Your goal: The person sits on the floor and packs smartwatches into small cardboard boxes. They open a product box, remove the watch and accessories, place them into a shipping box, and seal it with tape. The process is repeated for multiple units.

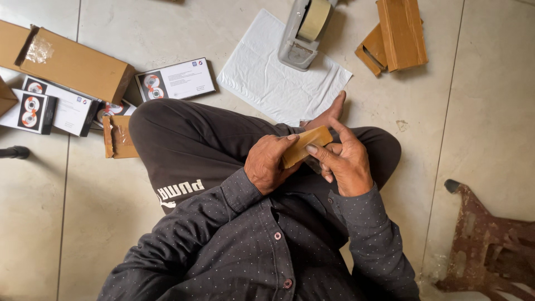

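Note:
I sit cross-legged on a tiled floor, looking down at my lap. Both my hands grip a small flat brown cardboard box (pixel 305 146) held just above my legs. My left hand (pixel 268 164) wraps its lower left end, thumb on top. At the upper right end, my right hand (pixel 344 160) clasps it with a finger laid across the box's face. What lies under the right hand's fingers is hidden.
A grey tape dispenser (pixel 304 30) stands on a white padded mailer (pixel 278 83) ahead of my foot. Brown cartons (pixel 398 34) lie at top right, a long carton (pixel 75 64) and printed white boxes (pixel 175 79) at left. A rusty metal frame (pixel 490 245) sits at right.

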